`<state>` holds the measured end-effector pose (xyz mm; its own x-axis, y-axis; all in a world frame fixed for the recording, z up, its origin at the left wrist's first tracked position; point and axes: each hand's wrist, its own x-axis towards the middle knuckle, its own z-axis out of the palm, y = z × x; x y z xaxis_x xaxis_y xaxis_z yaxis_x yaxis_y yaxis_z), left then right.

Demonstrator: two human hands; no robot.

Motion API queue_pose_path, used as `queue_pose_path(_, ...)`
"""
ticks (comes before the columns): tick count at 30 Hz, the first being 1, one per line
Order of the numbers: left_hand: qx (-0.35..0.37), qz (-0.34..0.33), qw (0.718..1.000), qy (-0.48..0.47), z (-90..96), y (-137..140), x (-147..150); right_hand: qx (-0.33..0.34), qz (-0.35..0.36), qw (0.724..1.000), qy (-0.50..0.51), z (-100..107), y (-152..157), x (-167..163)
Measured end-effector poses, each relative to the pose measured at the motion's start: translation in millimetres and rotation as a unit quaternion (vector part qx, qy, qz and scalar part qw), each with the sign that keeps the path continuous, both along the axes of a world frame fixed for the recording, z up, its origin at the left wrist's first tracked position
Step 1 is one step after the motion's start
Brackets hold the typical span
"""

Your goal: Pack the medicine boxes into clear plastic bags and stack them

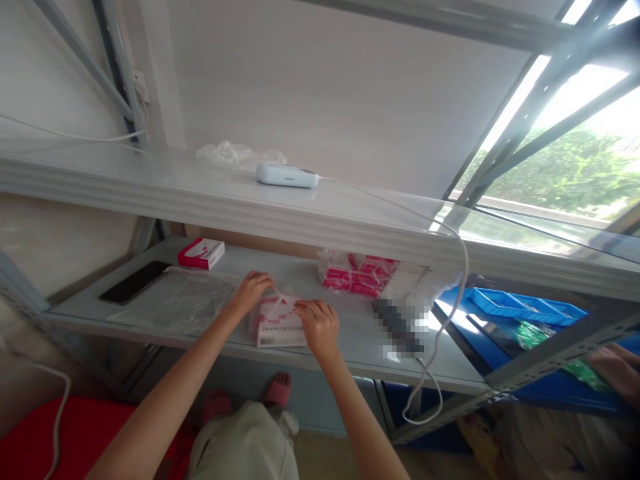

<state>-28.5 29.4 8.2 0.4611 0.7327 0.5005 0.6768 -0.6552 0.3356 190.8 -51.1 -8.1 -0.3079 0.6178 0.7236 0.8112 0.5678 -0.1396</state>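
Bagged box was handled near the lower shelf's front.
Left to right: black phone, clear plastic, carton were laid; bag film was pinched by the left hand's fingers; box was seen between hands; bag was touched by the right hand, finger grip could not be told; wrapped pink packs were placed beyond.

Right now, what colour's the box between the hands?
The box is white and pink; see the head view.
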Motion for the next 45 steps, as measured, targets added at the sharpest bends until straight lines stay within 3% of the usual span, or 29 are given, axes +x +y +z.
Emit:
queue_pose_path(5, -0.009, 0.000, 0.998, 0.070, -31.2, 2.7, -11.6, 0.070, -0.022, 0.996, -0.052, -34.3, -47.3, 0.1)
queue_pose_path(8, -0.025, -0.010, 0.997, 0.065, -34.9, 2.2, -8.6, 0.061, 0.014, 0.995, -0.077, -46.0, -54.4, -0.5)
queue_pose_path(13, -0.082, -0.018, 0.996, 0.021, -19.4, 1.3, -12.0, -0.010, 0.130, 0.987, -0.093, -33.5, -49.4, 3.8)
queue_pose_path(16, -0.037, 0.070, 0.987, -0.137, -20.2, -17.2, -14.2, -0.053, 0.114, 0.991, 0.045, -15.5, -28.2, 7.6)
queue_pose_path(17, -0.012, 0.128, 0.969, -0.211, -24.3, -28.8, -12.2, -0.078, 0.084, 0.987, 0.117, -9.9, -15.4, 8.5)
queue_pose_path(19, 0.005, 0.252, 0.898, -0.360, -37.7, -59.0, -2.5, -0.149, 0.028, 0.954, 0.260, -2.4, 16.4, 9.3)
queue_pose_path(20, -0.017, 0.305, 0.851, -0.428, -45.8, -76.4, 5.2, -0.205, 0.043, 0.928, 0.309, -1.1, 32.8, 9.2)
queue_pose_path(22, -0.136, 0.359, 0.756, -0.530, -61.6, -110.6, 24.1, -0.333, 0.100, 0.869, 0.351, -4.3, 59.2, 7.9)
queue_pose_path(24, -0.299, 0.342, 0.659, -0.599, -72.3, -137.9, 44.0, -0.406, 0.128, 0.835, 0.348, -14.4, 70.0, 5.6)
queue_pose_path(26, -0.414, 0.298, 0.577, -0.638, -74.9, -154.0, 60.5, -0.410, 0.115, 0.834, 0.350, -28.3, 63.3, 3.3)
queue_pose_path(28, -0.457, 0.260, 0.539, -0.658, -71.4, -159.8, 71.1, -0.383, 0.091, 0.841, 0.371, -42.3, 43.3, 1.8)
queue_pose_path(30, -0.452, 0.243, 0.545, -0.664, -66.8, -159.7, 76.0, -0.358, 0.079, 0.844, 0.391, -53.8, 16.7, 0.1)
queue_pose_path(32, -0.433, 0.253, 0.576, -0.646, -65.7, -158.1, 76.8, -0.338, 0.066, 0.845, 0.410, -61.8, -10.1, -3.1)
queue_pose_path(35, -0.392, 0.272, 0.654, -0.587, -73.1, -156.7, 74.9, -0.313, 0.023, 0.838, 0.446, -68.9, -42.1, -11.4)
queue_pose_path(37, -0.362, 0.246, 0.710, -0.551, -80.4, -154.8, 74.8, -0.297, -0.008, 0.827, 0.477, -70.8, -55.5, -16.4)
queue_pose_path(41, -0.280, 0.188, 0.778, -0.530, -84.8, -137.6, 84.8, -0.258, -0.024, 0.800, 0.541, -64.3, -62.5, -15.8)
queue_pose_path(45, -0.198, 0.141, 0.814, -0.527, -64.3, -93.7, 111.8, -0.206, -0.031, 0.807, 0.552, -41.0, -37.1, 3.3)
